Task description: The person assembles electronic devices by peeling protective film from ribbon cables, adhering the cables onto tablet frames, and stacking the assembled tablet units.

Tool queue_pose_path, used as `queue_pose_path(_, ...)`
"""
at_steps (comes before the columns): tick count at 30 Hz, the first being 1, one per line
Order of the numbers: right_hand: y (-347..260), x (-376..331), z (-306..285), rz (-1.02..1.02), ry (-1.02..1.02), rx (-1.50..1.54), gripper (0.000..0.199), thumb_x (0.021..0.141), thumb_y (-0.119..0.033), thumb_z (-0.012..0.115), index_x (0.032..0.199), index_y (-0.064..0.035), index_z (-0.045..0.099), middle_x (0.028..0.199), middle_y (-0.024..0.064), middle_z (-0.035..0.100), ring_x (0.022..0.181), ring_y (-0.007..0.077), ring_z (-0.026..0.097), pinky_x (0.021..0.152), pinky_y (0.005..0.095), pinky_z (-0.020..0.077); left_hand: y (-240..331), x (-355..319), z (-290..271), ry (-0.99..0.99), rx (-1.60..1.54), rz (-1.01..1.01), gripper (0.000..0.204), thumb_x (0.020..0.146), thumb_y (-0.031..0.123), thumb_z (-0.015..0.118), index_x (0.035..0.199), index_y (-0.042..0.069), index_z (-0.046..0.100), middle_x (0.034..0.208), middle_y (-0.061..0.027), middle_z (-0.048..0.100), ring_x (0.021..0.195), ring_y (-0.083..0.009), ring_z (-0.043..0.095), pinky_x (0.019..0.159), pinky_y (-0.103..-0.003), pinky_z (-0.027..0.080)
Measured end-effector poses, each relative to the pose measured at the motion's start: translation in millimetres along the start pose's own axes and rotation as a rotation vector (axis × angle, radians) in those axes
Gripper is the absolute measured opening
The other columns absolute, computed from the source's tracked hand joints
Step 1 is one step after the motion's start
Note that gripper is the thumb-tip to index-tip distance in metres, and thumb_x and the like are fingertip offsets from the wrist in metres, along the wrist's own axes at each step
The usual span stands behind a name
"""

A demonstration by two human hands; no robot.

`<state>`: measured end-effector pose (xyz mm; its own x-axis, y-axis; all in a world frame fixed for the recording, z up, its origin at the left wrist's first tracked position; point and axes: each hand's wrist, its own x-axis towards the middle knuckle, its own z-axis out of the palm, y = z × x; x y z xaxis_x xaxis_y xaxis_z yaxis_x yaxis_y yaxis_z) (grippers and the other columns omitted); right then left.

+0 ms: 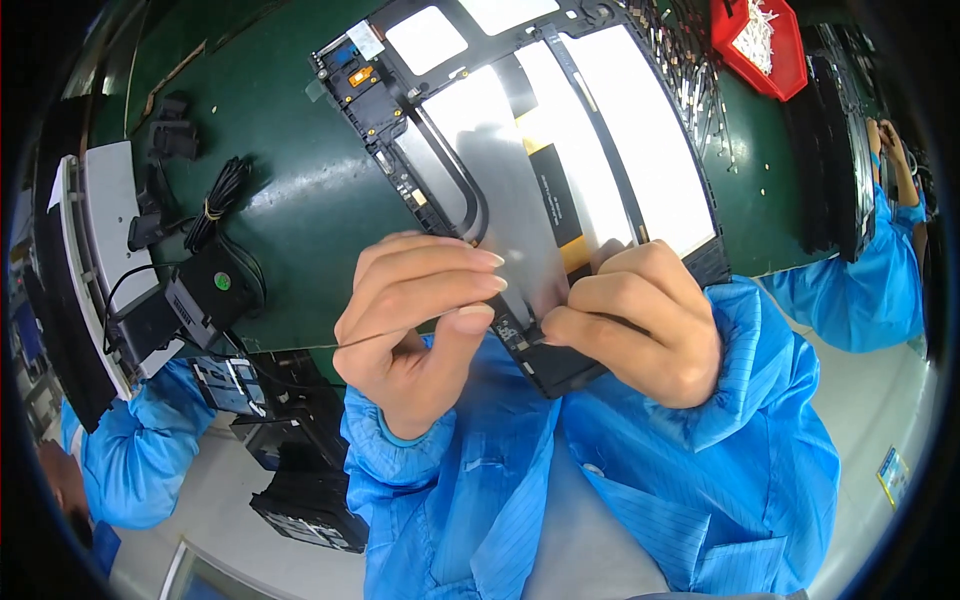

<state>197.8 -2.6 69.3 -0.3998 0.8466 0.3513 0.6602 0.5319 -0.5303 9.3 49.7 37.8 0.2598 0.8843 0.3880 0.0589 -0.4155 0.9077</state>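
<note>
An opened tablet (555,200) lies tilted in front of me, its inside facing up. Silver battery cells, a black label and a dark ribbon cable (600,130) show inside its black frame. At its lower left edge my left hand (410,325) is closed in a pinch on a thin dark rod (310,347), which sticks out to the left. What its tip touches is hidden by the fingers. My right hand (640,325) is curled over the tablet's lower end, thumb and forefinger pressed together by a small circuit board (515,335). Whatever they pinch is hidden.
A red tray (725,40) of small white pieces stands at the far right, beside many loose thin strips (700,85). Left on the green table (300,215) are a black adapter (215,290) and a bundled cable (215,200). Co-workers in blue sleeves sit at both sides.
</note>
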Motion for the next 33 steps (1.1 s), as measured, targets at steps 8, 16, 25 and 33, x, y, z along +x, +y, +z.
queue_pose_path(8, 1, -1, 1, -0.019, -0.014, -0.009, 0.03, 0.055, -0.012, 0.06, 0.083, -0.0022, 0.063, 0.086, 0.0051, 0.056, 0.078, 0.0186, 0.054, 0.062, 0.0283, 0.0435, -4, 31, 7, -0.099, 0.397, 0.145, 0.016, 0.064, 0.009, 0.074, 0.079, 0.012, 0.071, 0.087, -0.0001, 0.066, 0.092, -0.0197, 0.058, 0.092, -0.036, 0.032)
queue_pose_path(16, -1, -1, 0, 0.006, -0.008, 0.018, 0.031, 0.054, -0.011, 0.061, 0.083, -0.0022, 0.064, 0.089, 0.0057, 0.057, 0.078, 0.0193, 0.054, 0.065, 0.0294, 0.0456, -4, 38, 9, -0.13, 0.486, 0.14, 0.014, 0.063, 0.004, 0.075, 0.076, 0.007, 0.071, 0.084, -0.0026, 0.067, 0.089, -0.0198, 0.06, 0.085, -0.034, 0.037)
queue_pose_path(25, -2, -3, -1, 0.026, -0.023, 0.007, 0.029, 0.056, -0.01, 0.063, 0.084, -0.0033, 0.065, 0.089, 0.0048, 0.058, 0.078, 0.0188, 0.054, 0.064, 0.0289, 0.0458, -4, 37, 10, -0.12, 0.461, 0.077, 0.01, 0.066, 0.009, 0.074, 0.076, 0.012, 0.07, 0.087, 0.0032, 0.066, 0.091, -0.0151, 0.058, 0.093, -0.034, 0.03)
queue_pose_path(33, -2, 1, -3, 0.039, -0.051, -0.016, 0.023, 0.059, -0.01, 0.065, 0.081, -0.0032, 0.065, 0.108, 0.0067, 0.062, 0.078, 0.0167, 0.052, 0.061, 0.027, 0.0442, -1, 42, 9, -0.149, 0.482, 0.077, 0.015, 0.064, 0.003, 0.074, 0.079, 0.005, 0.07, 0.087, -0.005, 0.067, 0.09, -0.0208, 0.06, 0.083, -0.034, 0.039)
